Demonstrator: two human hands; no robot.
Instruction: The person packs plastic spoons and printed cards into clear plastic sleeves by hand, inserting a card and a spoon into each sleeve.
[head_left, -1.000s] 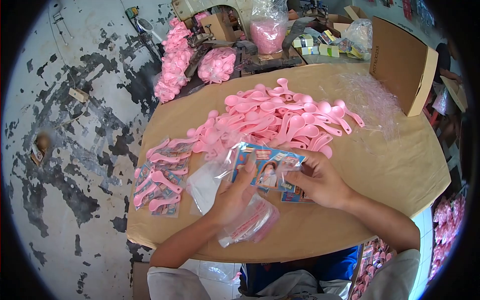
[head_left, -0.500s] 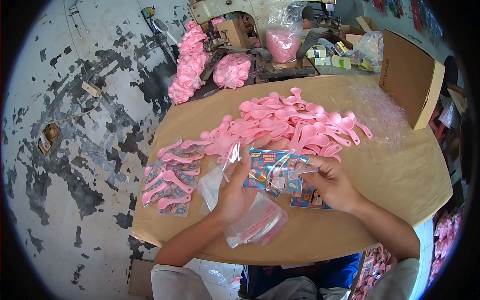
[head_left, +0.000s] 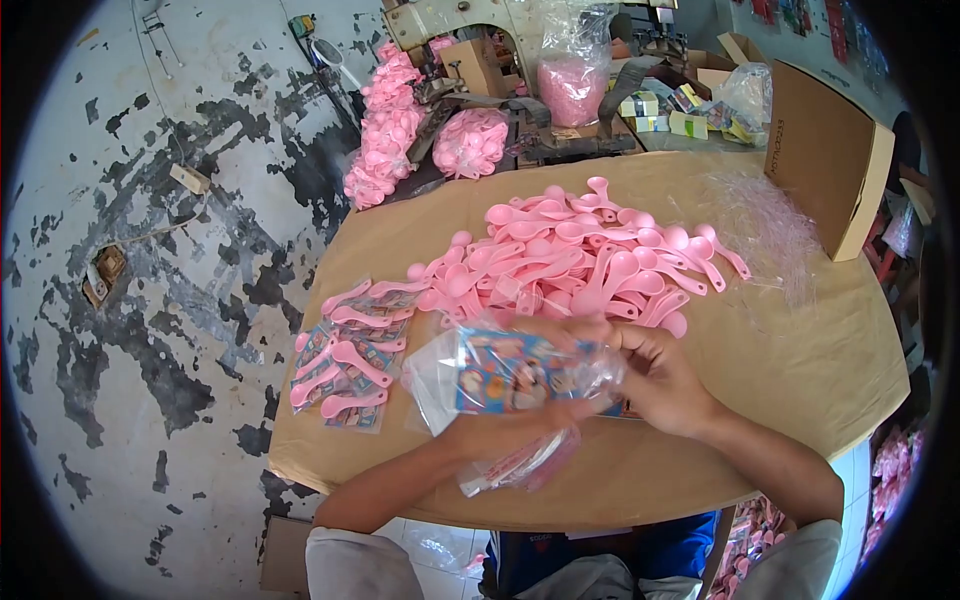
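Note:
A clear plastic bag with a blue printed card [head_left: 508, 375] inside is held up over the front of the table, slightly blurred. My left hand [head_left: 505, 430] runs beneath it, its fingers closed at the bag's right end. My right hand [head_left: 662, 382] pinches the gathered plastic at that same end. Below my left hand lies a stack of clear bags [head_left: 428, 378], partly covered. Just beyond both hands is a heaped pile of pink plastic measuring spoons [head_left: 545, 250]. To the left, pink spoons [head_left: 362, 362] rest on several bagged cards [head_left: 355, 415].
Brown paper covers the table [head_left: 800, 370]. An upright cardboard box [head_left: 825, 160] stands at the right edge beside loose clear plastic [head_left: 760, 230]. Behind are bags of pink spoons [head_left: 470, 140], a machine [head_left: 470, 18] and small boxes [head_left: 688, 124]. A peeling wall [head_left: 150, 330] borders the left.
The bagged card has turned over and shifted left. My left hand has moved from its left edge to underneath, at the right end. My right hand still grips the plastic.

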